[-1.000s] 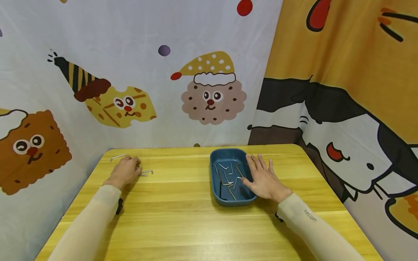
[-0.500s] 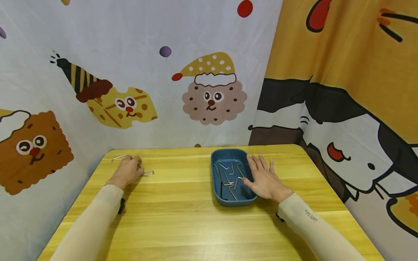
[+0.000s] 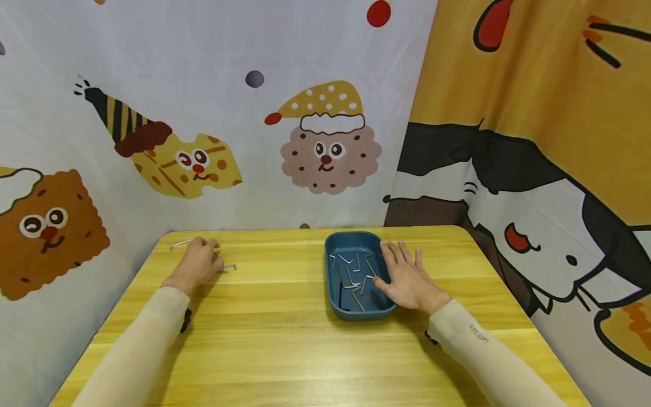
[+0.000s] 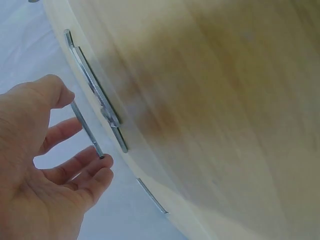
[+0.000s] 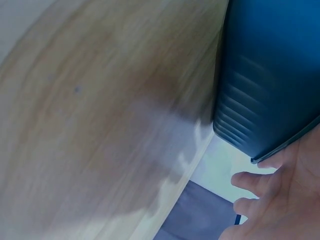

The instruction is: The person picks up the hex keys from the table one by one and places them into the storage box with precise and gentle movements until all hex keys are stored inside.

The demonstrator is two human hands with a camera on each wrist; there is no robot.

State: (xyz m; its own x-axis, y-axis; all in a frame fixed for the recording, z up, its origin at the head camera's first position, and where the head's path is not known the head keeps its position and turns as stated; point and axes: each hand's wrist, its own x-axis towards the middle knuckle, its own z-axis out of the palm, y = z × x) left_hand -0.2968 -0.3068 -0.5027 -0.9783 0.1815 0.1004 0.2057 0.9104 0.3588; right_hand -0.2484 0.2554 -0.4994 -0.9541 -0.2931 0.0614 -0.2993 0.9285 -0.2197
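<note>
My left hand (image 3: 193, 265) is over the far left of the table. In the left wrist view, its thumb and fingers pinch a small silver hex key (image 4: 87, 130) near its ends, apart from the wood. Beside that hand, more silver hex keys (image 4: 95, 85) lie overlapping, and a single hex key (image 4: 151, 196) lies farther off. My right hand (image 3: 411, 285) rests on the right rim of a blue plastic bin (image 3: 362, 316), fingers straight and thumb over the edge. Inside the bin lie several loose hex keys (image 3: 358, 302), silver, brassy and black.
The light wooden table (image 3: 264, 350) ends at a cartoon-printed cloth (image 3: 229, 209) along the back. On the right hangs a yellow, black and white printed curtain (image 3: 519, 130). Bare wood lies between the left hand and the bin.
The left hand has shifted its fingers only slightly above the hex keys. The right hand and the bin keep their places; the head view has moved a little.
</note>
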